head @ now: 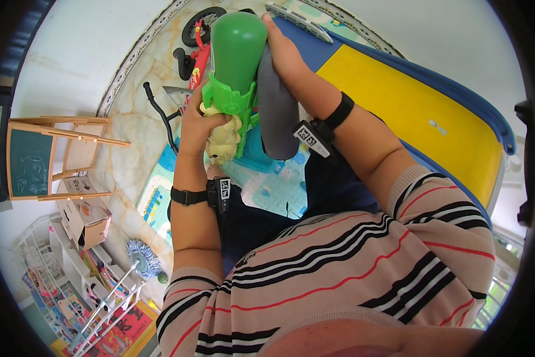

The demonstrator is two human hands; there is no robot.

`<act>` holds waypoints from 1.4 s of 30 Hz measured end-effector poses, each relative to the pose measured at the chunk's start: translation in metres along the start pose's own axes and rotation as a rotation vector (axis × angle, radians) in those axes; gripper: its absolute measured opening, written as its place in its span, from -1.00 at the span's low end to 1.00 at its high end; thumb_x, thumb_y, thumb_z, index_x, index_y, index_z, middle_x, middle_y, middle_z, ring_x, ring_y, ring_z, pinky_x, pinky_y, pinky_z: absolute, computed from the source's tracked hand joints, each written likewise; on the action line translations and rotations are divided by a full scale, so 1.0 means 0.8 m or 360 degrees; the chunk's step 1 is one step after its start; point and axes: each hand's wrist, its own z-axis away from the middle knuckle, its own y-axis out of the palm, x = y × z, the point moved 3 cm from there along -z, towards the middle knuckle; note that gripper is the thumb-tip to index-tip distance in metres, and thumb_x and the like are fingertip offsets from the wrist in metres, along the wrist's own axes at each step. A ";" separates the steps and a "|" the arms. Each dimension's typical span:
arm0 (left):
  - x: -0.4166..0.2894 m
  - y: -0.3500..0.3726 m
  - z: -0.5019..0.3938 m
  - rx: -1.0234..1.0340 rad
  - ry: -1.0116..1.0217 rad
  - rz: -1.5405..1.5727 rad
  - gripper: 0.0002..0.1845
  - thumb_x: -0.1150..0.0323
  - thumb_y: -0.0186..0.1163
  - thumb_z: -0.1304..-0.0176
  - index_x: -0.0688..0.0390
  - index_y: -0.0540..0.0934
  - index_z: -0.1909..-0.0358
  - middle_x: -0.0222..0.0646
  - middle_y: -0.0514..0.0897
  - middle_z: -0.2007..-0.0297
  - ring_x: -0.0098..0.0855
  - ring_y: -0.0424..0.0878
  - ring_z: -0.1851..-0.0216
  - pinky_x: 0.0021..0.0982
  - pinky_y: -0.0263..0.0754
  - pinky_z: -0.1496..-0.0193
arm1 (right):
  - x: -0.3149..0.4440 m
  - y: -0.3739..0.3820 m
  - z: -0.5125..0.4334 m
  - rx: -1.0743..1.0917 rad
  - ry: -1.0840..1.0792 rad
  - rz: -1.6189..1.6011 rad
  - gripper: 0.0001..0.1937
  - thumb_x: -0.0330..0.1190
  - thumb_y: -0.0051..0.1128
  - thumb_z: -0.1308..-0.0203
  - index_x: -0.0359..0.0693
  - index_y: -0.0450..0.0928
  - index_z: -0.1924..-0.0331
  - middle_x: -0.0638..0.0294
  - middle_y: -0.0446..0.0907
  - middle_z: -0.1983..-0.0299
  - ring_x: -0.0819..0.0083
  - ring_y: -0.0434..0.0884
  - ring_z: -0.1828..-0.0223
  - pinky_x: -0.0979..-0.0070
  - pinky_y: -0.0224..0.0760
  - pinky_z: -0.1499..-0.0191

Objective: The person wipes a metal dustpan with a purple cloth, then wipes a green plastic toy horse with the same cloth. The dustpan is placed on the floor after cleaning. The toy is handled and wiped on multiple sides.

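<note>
Raised in front of me is a toy with a rounded green tank above a bright green holder. On its lower part sits a pale yellow animal figure. My left hand grips the toy from the left side, its thumb across the yellow figure. A long grey cloth hangs along the tank's right side. My right hand presses this cloth to the tank, with its fingers mostly hidden behind. Below the toy shows a teal plastic object, partly covered.
A yellow and blue padded plastic piece lies on the right. Beyond the toy lies a red balance bike. Leftward are an easel chalkboard, a cardboard box, a mop and a wire rack. A patterned play mat covers the floor below.
</note>
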 end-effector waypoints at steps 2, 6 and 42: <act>0.001 -0.001 -0.002 -0.0028 -0.0022 0.0003 -0.21 0.57 0.36 0.25 0.19 0.46 -0.22 -0.37 0.64 0.07 -0.44 0.60 0.07 -0.44 0.45 -0.05 | -0.003 0.005 0.004 -0.0084 -0.0316 0.0056 -0.35 0.15 -0.19 -0.42 -0.34 0.48 -0.15 0.09 0.59 -0.03 0.35 0.53 -0.07 0.47 0.30 -0.19; 0.008 -0.011 -0.007 -0.0172 -0.0038 0.0076 -0.27 0.56 0.34 0.20 0.20 0.48 -0.18 -0.37 0.64 0.09 -0.44 0.61 0.09 -0.43 0.47 -0.02 | -0.021 0.021 0.020 0.0026 -0.0575 0.0470 -0.46 -0.01 -0.11 -0.42 -0.36 0.37 -0.19 -0.16 0.59 0.06 0.05 0.56 -0.06 0.34 0.35 -0.16; 0.023 -0.033 -0.012 0.0129 -0.0039 0.1186 -0.54 0.49 0.12 -0.15 0.27 0.45 -0.15 -0.18 0.64 0.03 -0.23 0.63 0.02 -0.19 0.54 -0.10 | -0.048 0.010 -0.047 0.0024 0.0063 -0.0064 -0.61 -0.15 -0.12 -0.44 -0.36 0.55 0.06 0.00 0.67 0.12 0.15 0.66 0.10 0.33 0.51 -0.08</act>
